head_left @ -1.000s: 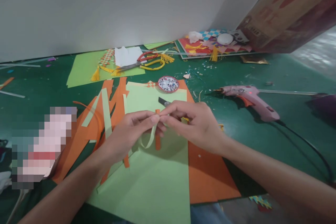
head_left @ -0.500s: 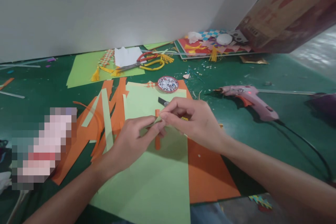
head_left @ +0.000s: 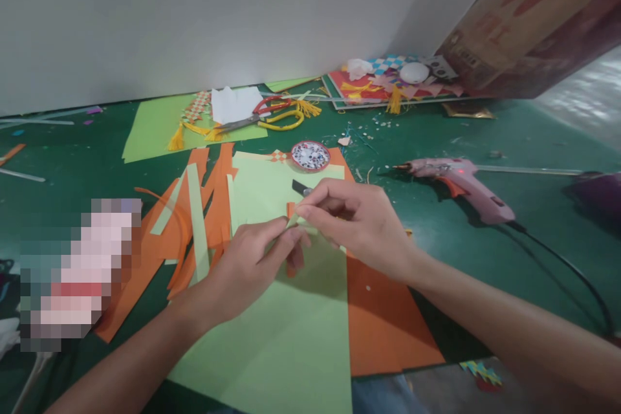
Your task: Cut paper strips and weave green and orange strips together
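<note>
My left hand (head_left: 257, 259) and my right hand (head_left: 361, 223) meet over a light green paper sheet (head_left: 291, 343). Between their fingertips they pinch a small light green paper strip (head_left: 292, 219), mostly covered by the fingers. Under the left fingers lies a short orange paper strip (head_left: 291, 209), partly hidden. Just behind my right hand, the dark tip of a cutter knife (head_left: 299, 187) sticks out; its body is hidden. A round dish of small decorations (head_left: 311, 156) sits at the sheet's far end.
A pink glue gun (head_left: 460, 182) lies at right with its cord. Orange paper strips (head_left: 130, 291) and green strips (head_left: 197, 220) spread to the left. Scissors (head_left: 279, 118) and yellow tassels lie behind. A white panel (head_left: 194, 19) and a cardboard box (head_left: 524, 32) stand at the back.
My left fingers have shifted slightly and curl lower, covering more of the orange strip. A bit more of the green strip shows between the fingertips. My right hand has barely moved.
</note>
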A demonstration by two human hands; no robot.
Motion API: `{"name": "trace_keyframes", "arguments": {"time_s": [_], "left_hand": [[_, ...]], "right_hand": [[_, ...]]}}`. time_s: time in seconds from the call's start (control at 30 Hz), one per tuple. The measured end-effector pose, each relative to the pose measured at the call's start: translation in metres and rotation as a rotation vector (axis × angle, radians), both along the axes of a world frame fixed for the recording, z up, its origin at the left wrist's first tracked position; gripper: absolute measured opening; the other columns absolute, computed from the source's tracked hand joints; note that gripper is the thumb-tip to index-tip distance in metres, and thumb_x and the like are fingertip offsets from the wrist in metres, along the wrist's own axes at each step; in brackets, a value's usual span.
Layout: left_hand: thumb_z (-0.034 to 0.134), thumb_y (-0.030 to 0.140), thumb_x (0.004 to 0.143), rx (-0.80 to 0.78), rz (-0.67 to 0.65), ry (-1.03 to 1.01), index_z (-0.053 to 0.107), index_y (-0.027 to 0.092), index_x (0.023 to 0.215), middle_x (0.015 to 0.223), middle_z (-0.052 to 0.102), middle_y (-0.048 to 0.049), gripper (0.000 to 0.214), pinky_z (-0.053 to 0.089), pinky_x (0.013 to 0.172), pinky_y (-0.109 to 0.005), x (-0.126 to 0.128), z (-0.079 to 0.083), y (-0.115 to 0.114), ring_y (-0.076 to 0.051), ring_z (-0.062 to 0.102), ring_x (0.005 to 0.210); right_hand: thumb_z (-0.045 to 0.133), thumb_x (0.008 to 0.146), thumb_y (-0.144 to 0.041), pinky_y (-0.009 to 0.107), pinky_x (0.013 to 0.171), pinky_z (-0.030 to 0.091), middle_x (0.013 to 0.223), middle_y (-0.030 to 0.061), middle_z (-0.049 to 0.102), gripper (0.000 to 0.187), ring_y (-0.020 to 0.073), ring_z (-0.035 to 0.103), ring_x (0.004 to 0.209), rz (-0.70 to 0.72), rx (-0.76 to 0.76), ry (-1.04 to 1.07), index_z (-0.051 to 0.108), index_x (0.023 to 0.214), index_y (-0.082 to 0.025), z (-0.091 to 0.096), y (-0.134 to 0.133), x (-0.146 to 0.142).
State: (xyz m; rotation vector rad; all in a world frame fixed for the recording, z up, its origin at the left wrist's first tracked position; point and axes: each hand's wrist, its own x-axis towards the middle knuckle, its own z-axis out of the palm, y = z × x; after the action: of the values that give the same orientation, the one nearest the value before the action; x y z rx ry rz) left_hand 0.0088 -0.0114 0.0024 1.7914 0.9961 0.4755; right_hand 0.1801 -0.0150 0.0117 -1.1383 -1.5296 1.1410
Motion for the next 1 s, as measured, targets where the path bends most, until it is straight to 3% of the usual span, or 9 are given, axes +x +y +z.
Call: {"name": "trace_keyframes", "arguments": {"time_s": [0.47, 1.0], "left_hand": [[0.034, 0.031, 0.097, -0.033, -0.014, -0.029, 0.058, 0.019, 0.078, 0.066, 0.064, 0.0013, 0.033, 0.042, 0.065, -0.023, -0.001, -0.001, 0.001, -0.011, 0.059, 0.064], [0.033, 0.038, 0.097, -0.05, 0.005, -0.022, 0.06, 0.018, 0.079, 0.065, 0.065, -0.0006, 0.038, 0.041, 0.058, -0.022, -0.001, -0.001, 0.0, -0.012, 0.059, 0.063]], "right_hand": [[0.059, 0.08, -0.026, 0.02, 0.037, 0.027, 0.045, -0.007, 0.046, 0.015, 0.005, 0.039, 0.039, -0.044, 0.009, -0.033, 0.057, 0.069, -0.016, 0.0, 0.004, 0.004], [0.06, 0.08, -0.026, 0.021, 0.035, 0.027, 0.04, -0.0076, 0.044, 0.013, 0.0055, 0.036, 0.034, -0.124, -0.005, 0.055, 0.057, 0.069, -0.019, -0.001, 0.014, 0.016]]}}
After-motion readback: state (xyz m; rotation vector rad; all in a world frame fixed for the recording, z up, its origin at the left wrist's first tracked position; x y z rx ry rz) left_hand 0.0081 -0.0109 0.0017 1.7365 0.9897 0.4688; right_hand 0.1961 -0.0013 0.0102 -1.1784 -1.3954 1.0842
